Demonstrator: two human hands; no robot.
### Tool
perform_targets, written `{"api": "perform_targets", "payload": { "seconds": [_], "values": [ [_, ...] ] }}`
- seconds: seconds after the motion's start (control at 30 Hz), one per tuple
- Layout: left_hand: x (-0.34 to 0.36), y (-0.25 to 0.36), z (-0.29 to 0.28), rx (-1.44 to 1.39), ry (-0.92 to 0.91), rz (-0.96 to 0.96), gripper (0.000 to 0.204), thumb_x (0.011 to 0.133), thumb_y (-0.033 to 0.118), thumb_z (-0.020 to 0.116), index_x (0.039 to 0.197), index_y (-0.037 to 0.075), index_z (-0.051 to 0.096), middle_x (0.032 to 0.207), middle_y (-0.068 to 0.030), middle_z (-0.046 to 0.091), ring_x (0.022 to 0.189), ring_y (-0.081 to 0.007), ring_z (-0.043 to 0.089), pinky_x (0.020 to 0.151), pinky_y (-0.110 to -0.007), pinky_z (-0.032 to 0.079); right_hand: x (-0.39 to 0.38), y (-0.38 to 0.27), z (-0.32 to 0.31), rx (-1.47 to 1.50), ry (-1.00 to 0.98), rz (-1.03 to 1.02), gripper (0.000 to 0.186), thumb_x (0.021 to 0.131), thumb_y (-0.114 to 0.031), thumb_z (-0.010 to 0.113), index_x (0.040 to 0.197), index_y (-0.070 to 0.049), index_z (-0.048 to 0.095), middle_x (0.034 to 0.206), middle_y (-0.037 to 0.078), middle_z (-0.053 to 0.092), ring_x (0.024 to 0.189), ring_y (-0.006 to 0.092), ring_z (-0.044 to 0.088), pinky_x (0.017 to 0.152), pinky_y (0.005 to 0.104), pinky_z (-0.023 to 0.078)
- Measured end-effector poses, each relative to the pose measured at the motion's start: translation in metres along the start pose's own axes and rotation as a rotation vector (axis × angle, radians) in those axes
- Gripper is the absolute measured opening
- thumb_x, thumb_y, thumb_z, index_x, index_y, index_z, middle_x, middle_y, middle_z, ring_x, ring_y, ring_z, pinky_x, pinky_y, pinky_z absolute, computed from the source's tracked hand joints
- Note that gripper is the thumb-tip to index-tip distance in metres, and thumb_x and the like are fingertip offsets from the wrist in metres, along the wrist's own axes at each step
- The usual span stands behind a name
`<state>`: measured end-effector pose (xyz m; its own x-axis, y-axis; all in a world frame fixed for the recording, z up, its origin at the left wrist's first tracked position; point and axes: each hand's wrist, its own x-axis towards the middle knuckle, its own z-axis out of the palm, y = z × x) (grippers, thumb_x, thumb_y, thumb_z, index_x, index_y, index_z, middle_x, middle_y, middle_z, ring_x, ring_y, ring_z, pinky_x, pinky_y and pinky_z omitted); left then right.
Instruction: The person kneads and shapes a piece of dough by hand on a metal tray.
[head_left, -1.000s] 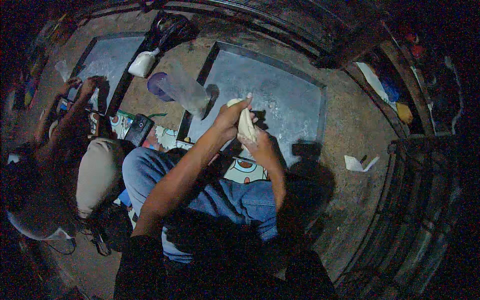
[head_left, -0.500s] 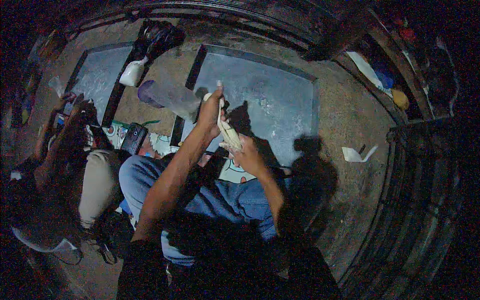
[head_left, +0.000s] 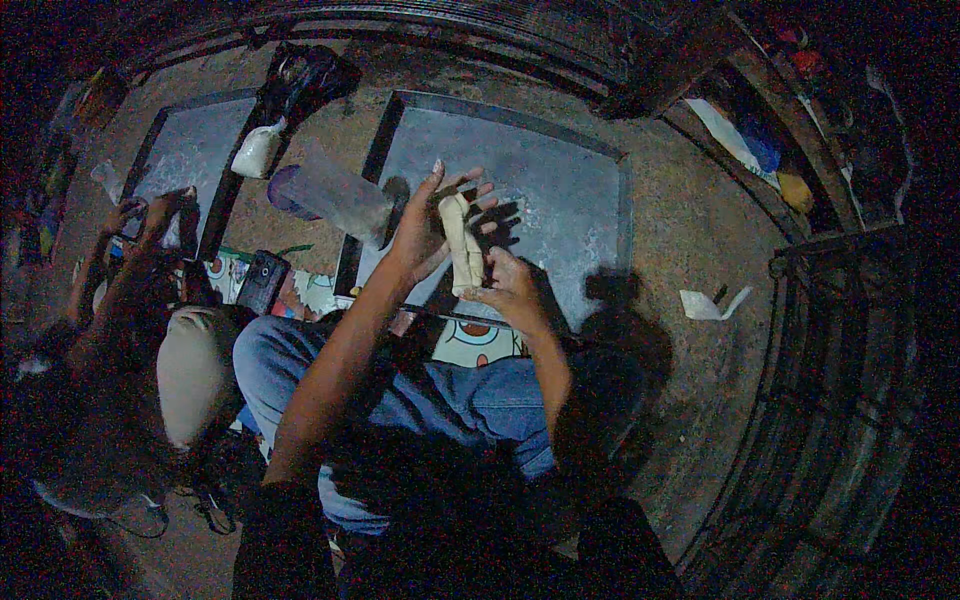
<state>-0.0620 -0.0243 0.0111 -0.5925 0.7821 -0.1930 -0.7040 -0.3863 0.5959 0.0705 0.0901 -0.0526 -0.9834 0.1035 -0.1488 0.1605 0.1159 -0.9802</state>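
A cream-coloured, long piece (head_left: 461, 240) that looks like folded dough or clay stands between my hands, above a grey tray (head_left: 560, 240). Lines run along its length, and its lower end is blunt. Behind its upper part, my left hand (head_left: 420, 230) has its fingers spread, with the piece against the palm side. My right hand (head_left: 513, 292) has its fingers bent around the lower end, thumb side toward the piece. Whether it is dough or clay cannot be told in this dim light.
Left of the tray lie a clear plastic container with a purple end (head_left: 335, 200), a bag of white stuff (head_left: 258, 150), a black plastic bag (head_left: 305, 85) and a phone (head_left: 263, 282). A co-worker's hands (head_left: 155, 218) are over another tray (head_left: 195, 140). White scrap (head_left: 712, 303) lies right.
My left hand has opened from its grip, its fingers now spread. The cream piece has turned more upright, its whole length showing. My right hand has shifted slightly right at its lower end.
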Motion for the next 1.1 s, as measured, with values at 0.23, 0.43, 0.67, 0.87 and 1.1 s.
{"api": "perform_targets", "payload": {
  "seconds": [0.23, 0.43, 0.67, 0.87, 1.1],
  "values": [
    [0.000, -0.018, 0.001, 0.270, -0.091, -0.085, 0.060, 0.089, 0.038, 0.055, 0.133, 0.001, 0.037, 0.123, -0.0117, 0.053, 0.111, -0.0211, 0.053, 0.096, -0.031, 0.040, 0.000, 0.003, 0.005, 0.443, 0.152, 0.074, 0.033, 0.090, -0.026, 0.056, 0.113, -0.003, 0.050, 0.088, 0.008, 0.060, 0.068, 0.0195, 0.063, 0.060, 0.0320, 0.052],
    [-0.002, -0.027, -0.015, 1.110, 0.100, 0.031, 0.052, 0.086, 0.048, 0.056, 0.105, 0.000, 0.061, 0.090, -0.0117, 0.066, 0.081, -0.0195, 0.064, 0.073, -0.033, 0.049, 0.008, 0.018, 0.010, 0.276, 0.316, 0.239, 0.043, 0.088, -0.042, 0.055, 0.109, -0.003, 0.058, 0.093, 0.011, 0.061, 0.082, 0.0199, 0.058, 0.071, 0.0316, 0.045],
    [-0.005, -0.016, -0.015, 1.338, 0.134, 0.057, 0.050, 0.084, 0.049, 0.059, 0.079, -0.001, 0.063, 0.064, -0.0094, 0.063, 0.056, -0.0176, 0.061, 0.055, -0.034, 0.050, 0.004, 0.003, -0.008, -0.169, 0.452, 0.093, 0.036, 0.087, -0.037, 0.060, 0.085, -0.002, 0.064, 0.070, 0.006, 0.059, 0.057, 0.0151, 0.052, 0.054, 0.0286, 0.041],
    [-0.004, -0.020, -0.019, 1.229, 0.178, 0.084, 0.046, 0.093, 0.044, 0.047, 0.086, 0.001, 0.062, 0.065, -0.0066, 0.061, 0.054, -0.0167, 0.058, 0.052, -0.031, 0.047, 0.008, 0.000, -0.007, -0.078, 0.447, 0.218, 0.058, 0.092, -0.056, 0.038, 0.089, -0.003, 0.063, 0.071, 0.009, 0.061, 0.058, 0.0164, 0.054, 0.054, 0.0301, 0.042],
    [-0.009, -0.016, 0.002, 1.215, 0.162, 0.179, 0.047, 0.093, 0.044, 0.045, 0.088, 0.000, 0.061, 0.071, -0.0115, 0.062, 0.068, -0.0229, 0.059, 0.070, -0.037, 0.047, 0.005, 0.002, -0.023, 0.841, 0.007, 0.143, 0.060, 0.090, -0.060, 0.038, 0.108, -0.003, 0.050, 0.075, 0.007, 0.059, 0.056, 0.0169, 0.059, 0.042, 0.0292, 0.045]
  ]
}}
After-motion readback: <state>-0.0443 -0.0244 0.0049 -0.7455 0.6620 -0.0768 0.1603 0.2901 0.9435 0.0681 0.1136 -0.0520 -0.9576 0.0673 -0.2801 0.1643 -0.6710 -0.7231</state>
